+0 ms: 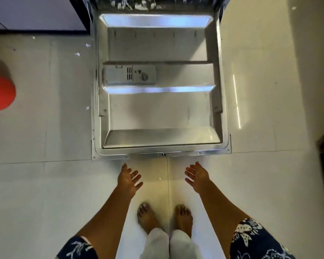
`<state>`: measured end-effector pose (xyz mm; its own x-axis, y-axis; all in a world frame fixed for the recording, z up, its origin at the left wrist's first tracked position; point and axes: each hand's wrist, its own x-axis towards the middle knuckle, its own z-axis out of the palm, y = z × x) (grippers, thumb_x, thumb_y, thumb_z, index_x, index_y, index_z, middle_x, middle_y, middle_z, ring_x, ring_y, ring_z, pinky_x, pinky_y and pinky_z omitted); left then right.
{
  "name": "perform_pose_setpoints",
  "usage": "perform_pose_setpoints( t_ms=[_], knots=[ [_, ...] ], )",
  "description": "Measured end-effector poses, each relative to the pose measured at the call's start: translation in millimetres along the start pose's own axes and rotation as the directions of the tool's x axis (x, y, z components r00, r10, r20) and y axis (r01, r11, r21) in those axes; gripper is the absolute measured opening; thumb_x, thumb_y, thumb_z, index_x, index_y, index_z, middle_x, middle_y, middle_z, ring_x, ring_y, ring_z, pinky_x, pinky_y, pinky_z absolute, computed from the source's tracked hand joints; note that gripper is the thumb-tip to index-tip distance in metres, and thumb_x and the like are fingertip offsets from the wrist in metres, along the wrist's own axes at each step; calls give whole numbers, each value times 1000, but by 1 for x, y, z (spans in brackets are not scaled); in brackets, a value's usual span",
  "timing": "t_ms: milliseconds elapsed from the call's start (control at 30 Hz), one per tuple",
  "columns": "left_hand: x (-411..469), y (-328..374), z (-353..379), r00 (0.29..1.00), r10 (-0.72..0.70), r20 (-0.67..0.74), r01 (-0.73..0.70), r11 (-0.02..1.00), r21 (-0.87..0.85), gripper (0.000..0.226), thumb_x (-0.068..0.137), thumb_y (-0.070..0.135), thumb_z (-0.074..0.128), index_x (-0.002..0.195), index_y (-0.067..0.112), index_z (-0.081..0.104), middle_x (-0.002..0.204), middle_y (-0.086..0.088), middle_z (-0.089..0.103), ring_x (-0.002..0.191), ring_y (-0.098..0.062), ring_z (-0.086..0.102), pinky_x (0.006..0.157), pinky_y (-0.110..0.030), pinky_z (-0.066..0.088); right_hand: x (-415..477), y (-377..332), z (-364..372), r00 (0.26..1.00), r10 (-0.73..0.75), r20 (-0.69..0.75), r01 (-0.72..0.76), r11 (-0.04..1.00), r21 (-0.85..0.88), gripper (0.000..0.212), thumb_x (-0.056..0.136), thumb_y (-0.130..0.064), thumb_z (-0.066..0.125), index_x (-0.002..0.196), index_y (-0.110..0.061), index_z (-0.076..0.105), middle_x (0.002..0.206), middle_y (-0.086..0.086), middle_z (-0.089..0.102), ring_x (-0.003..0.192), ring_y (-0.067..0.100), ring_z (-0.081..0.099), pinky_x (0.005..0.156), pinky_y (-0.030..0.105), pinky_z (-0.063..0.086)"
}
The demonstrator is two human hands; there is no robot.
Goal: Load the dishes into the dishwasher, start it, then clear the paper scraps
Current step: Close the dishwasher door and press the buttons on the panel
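dishwasher door [160, 113] lowered flat, blocks ahead | floor [260, 113] free either side

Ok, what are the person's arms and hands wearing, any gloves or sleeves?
The left hand and right hand are bare: no gloves, rings or watch visible. The left sleeve and right sleeve are short navy fabric with a white floral print.
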<state>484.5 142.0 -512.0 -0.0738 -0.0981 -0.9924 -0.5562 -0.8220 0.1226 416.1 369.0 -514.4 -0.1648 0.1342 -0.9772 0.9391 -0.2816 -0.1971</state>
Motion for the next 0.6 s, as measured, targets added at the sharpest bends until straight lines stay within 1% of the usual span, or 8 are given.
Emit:
perform_pose_setpoints(
  t_ms=[67,167,233,300,333,400,467,600],
  knots=[
    [34,-8,1,1000,-8,-5,7,991,-135,69,97,60,24,148,13,25,151,-15,33,137,-37,34,109,-54,26,31,13,6,1000,-9,10,7,989,150,59,99,-48,26,139,-6,37,142,16,43,130,32,42,106,46,32],
    [76,-13,10,996,60,61,-36,941,-336,78,92,70,20,149,18,23,154,-16,28,140,-38,28,110,-58,20,70,22,19,996,-65,66,33,918,394,72,95,-60,17,145,-10,28,148,13,36,136,31,34,112,49,25],
    [95,-12,17,987,125,103,-68,894,-442,82,89,74,20,150,19,22,154,-16,27,140,-38,27,111,-59,18,88,21,29,989,-122,88,61,858,510,78,91,-68,16,145,-14,30,147,13,37,135,32,36,111,51,25],
    [97,-5,24,977,173,126,-83,848,-524,82,88,73,28,149,18,26,150,-16,31,137,-39,31,112,-59,22,93,13,38,981,-158,109,62,796,602,79,86,-73,24,142,-18,37,140,14,45,125,35,45,107,54,33],
    [92,-2,27,974,183,130,-84,833,-547,79,88,72,33,145,17,32,146,-17,36,134,-39,36,111,-59,25,91,9,40,981,-157,112,53,777,628,78,85,-74,29,140,-18,40,137,15,48,120,37,49,104,55,37],
    [72,2,28,975,187,120,-88,822,-562,71,88,68,41,136,15,43,138,-16,45,125,-38,45,108,-57,32,71,5,38,980,-153,126,39,773,633,77,84,-73,35,139,-18,41,135,17,50,115,38,52,101,55,41],
    [38,5,29,979,183,87,-106,828,-550,66,88,64,46,130,14,46,133,-16,49,120,-36,49,107,-53,35,36,1,35,974,-180,136,58,783,620,75,85,-70,38,137,-17,42,132,16,53,113,36,54,100,53,41],
    [-63,17,37,973,228,43,-174,840,-514,60,88,58,53,129,15,49,125,-13,55,105,-30,57,98,-45,42,-67,-19,33,967,-240,83,148,797,586,67,86,-64,46,132,-16,48,124,13,59,109,31,58,95,47,45]
  ],
)
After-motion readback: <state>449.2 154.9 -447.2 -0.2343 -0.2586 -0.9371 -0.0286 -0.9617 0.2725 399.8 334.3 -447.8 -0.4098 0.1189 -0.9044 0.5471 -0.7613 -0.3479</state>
